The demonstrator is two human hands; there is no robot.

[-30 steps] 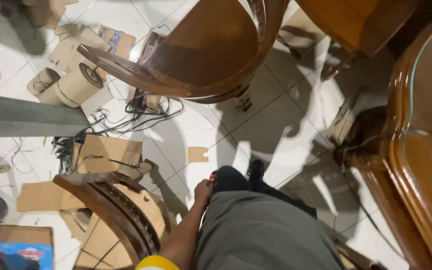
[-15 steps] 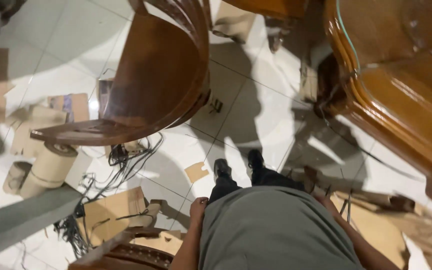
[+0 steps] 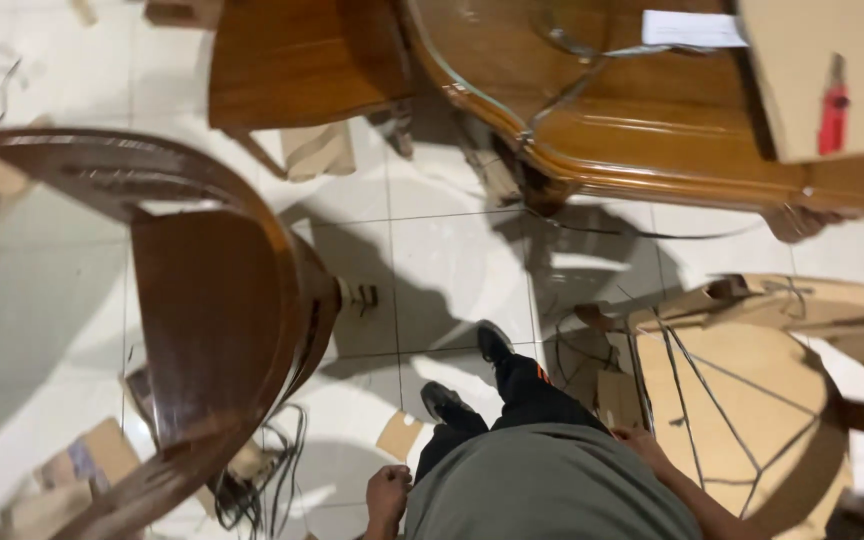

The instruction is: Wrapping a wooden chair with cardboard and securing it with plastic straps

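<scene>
I look down at my own body, standing on a white tiled floor in a grey shirt and dark trousers. My left hand hangs at my side with its fingers curled into a fist; nothing shows in it. My right hand hangs at my other hip, close to a cardboard-wrapped chair bound with thin black straps; its fingers are partly hidden. A dark wooden chair stands at my left, apart from my hand.
A glossy wooden table with a glass top fills the upper right; a cardboard box with a red cutter and a white paper lie on it. Another wooden seat stands beyond. Cardboard scraps and black straps litter the floor at lower left.
The view has swung right: the dark chair moved to the left, the table came across the top, and the wrapped chair appeared at right. My left hand has dropped lower beside my hip.
</scene>
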